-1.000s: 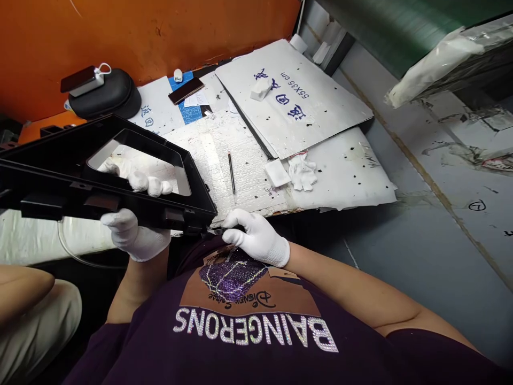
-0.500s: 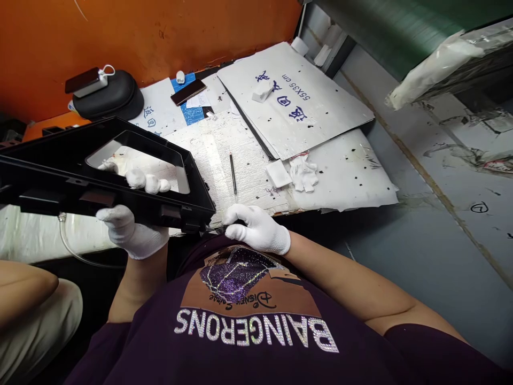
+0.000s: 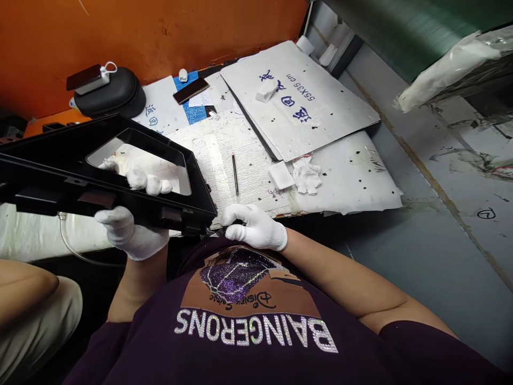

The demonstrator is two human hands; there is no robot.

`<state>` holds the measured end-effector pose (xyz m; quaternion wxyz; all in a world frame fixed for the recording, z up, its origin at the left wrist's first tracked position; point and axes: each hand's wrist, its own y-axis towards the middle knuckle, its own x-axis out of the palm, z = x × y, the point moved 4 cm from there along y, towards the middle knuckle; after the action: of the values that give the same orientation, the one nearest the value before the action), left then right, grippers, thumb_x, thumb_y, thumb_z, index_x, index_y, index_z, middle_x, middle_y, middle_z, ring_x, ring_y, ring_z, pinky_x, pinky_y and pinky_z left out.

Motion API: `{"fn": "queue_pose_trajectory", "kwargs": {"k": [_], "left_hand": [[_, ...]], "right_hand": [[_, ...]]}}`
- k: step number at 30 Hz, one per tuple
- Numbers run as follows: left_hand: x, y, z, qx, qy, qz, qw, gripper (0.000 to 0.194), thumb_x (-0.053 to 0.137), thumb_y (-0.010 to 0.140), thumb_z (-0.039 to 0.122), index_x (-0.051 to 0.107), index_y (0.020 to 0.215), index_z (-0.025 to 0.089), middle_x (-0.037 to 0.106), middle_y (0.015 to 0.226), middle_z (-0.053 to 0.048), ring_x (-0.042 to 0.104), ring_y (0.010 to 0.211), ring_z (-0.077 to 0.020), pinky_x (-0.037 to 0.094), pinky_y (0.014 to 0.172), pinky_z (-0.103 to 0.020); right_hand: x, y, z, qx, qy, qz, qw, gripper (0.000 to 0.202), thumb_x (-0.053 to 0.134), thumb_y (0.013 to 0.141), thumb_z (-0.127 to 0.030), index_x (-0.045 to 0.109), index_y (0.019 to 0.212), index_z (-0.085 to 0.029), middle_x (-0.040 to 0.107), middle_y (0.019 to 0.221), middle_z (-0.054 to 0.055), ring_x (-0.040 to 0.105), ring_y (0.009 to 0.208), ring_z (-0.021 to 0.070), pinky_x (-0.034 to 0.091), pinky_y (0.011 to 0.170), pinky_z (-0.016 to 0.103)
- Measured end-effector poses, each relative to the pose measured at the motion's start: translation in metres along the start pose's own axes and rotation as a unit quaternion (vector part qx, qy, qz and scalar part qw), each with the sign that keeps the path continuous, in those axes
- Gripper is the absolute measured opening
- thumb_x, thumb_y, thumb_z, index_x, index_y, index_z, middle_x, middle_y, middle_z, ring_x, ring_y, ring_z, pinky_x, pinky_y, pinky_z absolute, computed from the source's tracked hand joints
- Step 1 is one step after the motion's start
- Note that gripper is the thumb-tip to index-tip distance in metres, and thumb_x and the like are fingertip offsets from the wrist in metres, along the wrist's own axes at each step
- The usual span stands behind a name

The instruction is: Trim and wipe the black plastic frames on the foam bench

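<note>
A large black plastic frame with a wide window is held tilted above the table edge on the left. My left hand is closed round its lower bar, thumb outside and fingers showing through the window. At the frame's near right corner, my right hand is closed in a pinch on a small blade-like tool. Most of that tool is hidden by the fingers, and its tip lies at or close to the corner. Both hands wear white knit gloves.
On the table lie a pen, a white block, a crumpled glove and marked white sheets. Behind are a phone and black case. A person's knee is close at left.
The view has shifted slightly, so the table things sit a little further right. Both hands keep their grips, and the frame is nearly still.
</note>
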<state>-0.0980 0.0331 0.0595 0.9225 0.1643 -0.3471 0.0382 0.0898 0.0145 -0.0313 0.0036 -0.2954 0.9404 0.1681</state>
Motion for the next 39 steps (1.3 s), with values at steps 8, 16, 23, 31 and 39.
{"fn": "queue_pose_trajectory", "kwargs": {"k": [8, 16, 23, 31, 39], "left_hand": [[-0.001, 0.004, -0.001, 0.012, 0.038, 0.005, 0.999, 0.066, 0.097, 0.058, 0.047, 0.057, 0.106, 0.027, 0.054, 0.073, 0.01, 0.047, 0.06, -0.0057, 0.048, 0.064, -0.025], [0.0, 0.0, 0.003, 0.016, 0.142, -0.008, 0.99, 0.045, 0.082, 0.073, 0.063, 0.06, 0.102, 0.036, 0.053, 0.076, 0.005, 0.052, 0.066, -0.0119, 0.046, 0.066, -0.033], [0.001, 0.009, 0.001, -0.002, 0.048, 0.048, 0.998, 0.048, 0.023, 0.103, 0.067, 0.056, 0.097, 0.032, 0.051, 0.069, 0.004, 0.038, 0.054, -0.0117, 0.041, 0.056, -0.035], [0.001, 0.016, 0.005, 0.039, 0.125, 0.045, 0.99, 0.042, 0.076, 0.071, 0.069, 0.06, 0.096, 0.039, 0.046, 0.07, 0.003, 0.035, 0.061, -0.0165, 0.049, 0.059, -0.037], [0.015, 0.012, 0.005, -0.016, 0.123, -0.02, 0.992, 0.058, 0.091, 0.06, 0.055, 0.062, 0.103, 0.031, 0.05, 0.07, 0.007, 0.05, 0.062, -0.0109, 0.052, 0.064, -0.028]], "right_hand": [[0.004, 0.003, 0.005, 0.003, 0.001, -0.015, 1.0, 0.053, 0.05, 0.095, -0.072, 0.055, 0.083, -0.02, 0.065, 0.078, 0.002, 0.06, 0.071, 0.0146, 0.051, 0.069, 0.03], [0.01, 0.005, 0.006, 0.007, -0.006, 0.007, 1.0, 0.056, 0.047, 0.093, -0.076, 0.053, 0.083, -0.022, 0.063, 0.078, 0.002, 0.058, 0.071, 0.0146, 0.05, 0.069, 0.03], [0.009, -0.009, -0.006, 0.062, -0.031, 0.084, 0.994, 0.051, 0.049, 0.096, -0.071, 0.054, 0.089, -0.022, 0.062, 0.083, 0.003, 0.06, 0.076, 0.016, 0.05, 0.074, 0.032], [0.017, -0.002, -0.027, 0.136, 0.03, 0.069, 0.988, 0.041, 0.064, 0.091, -0.061, 0.058, 0.088, -0.021, 0.061, 0.077, -0.001, 0.055, 0.068, 0.013, 0.047, 0.066, 0.028], [-0.033, -0.012, -0.022, 0.075, -0.119, 0.245, 0.959, 0.014, 0.057, 0.092, -0.034, 0.061, 0.086, -0.023, 0.066, 0.081, 0.002, 0.062, 0.076, 0.017, 0.053, 0.077, 0.033]]}}
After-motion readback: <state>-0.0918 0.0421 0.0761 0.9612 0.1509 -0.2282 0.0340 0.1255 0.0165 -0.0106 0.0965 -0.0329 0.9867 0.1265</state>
